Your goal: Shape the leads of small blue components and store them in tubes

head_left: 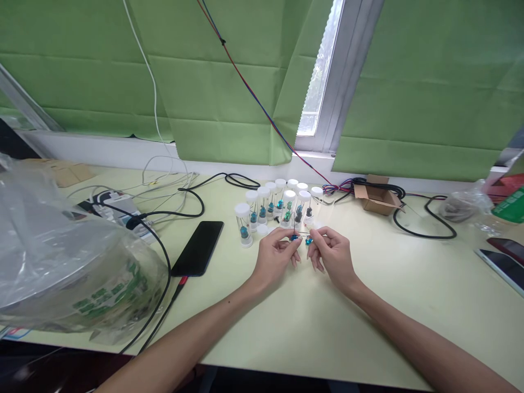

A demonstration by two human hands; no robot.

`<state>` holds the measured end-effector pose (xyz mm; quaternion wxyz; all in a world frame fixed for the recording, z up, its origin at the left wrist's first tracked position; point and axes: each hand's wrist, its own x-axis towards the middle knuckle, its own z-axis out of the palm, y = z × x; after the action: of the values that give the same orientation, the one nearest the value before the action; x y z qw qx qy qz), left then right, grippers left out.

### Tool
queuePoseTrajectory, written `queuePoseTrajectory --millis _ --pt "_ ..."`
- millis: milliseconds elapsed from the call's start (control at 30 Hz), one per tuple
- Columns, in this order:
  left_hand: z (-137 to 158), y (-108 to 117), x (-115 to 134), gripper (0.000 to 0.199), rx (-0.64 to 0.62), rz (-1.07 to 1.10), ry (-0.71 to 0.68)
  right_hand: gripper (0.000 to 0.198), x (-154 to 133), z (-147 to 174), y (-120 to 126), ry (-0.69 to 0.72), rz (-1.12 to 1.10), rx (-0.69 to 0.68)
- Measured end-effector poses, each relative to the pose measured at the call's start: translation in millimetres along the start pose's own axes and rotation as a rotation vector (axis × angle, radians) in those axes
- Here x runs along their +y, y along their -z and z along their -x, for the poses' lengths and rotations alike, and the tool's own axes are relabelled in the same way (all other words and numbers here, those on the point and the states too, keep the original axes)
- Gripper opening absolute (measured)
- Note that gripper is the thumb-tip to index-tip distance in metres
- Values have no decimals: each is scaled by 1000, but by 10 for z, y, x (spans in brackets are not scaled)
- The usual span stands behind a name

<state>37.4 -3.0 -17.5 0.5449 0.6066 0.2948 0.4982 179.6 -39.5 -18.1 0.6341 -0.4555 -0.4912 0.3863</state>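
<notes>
My left hand (277, 252) pinches a small shiny blue piece with a thin dark pin (294, 237) between thumb and fingertips. Close beside it, my right hand (331, 252) is closed with thumb and index finger pressed together. What those fingers grip is too small to make out. A second small teal piece (308, 239) shows at the right fingertips, between the hands. Just beyond stand several clear tubes with white caps, each with a small coloured piece inside; one tube (244, 225) is apart at the left. A loose white cap (262, 230) lies near my left hand.
A black phone (198, 248) with a cable lies left. A large clear plastic bag (77, 262) fills the left side. An open cardboard box (377, 199) and black cables (442, 236) sit at the back right. Another phone (501, 268) lies at the right edge.
</notes>
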Motion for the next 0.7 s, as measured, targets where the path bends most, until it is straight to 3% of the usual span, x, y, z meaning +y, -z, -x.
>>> queuePoseTrajectory --millis 400,700 --pt "-18 37 15 24 34 25 56 25 20 -31 29 23 -30 -69" --pt "-40 61 23 26 71 55 84 24 62 -103 194 375 361 -171"
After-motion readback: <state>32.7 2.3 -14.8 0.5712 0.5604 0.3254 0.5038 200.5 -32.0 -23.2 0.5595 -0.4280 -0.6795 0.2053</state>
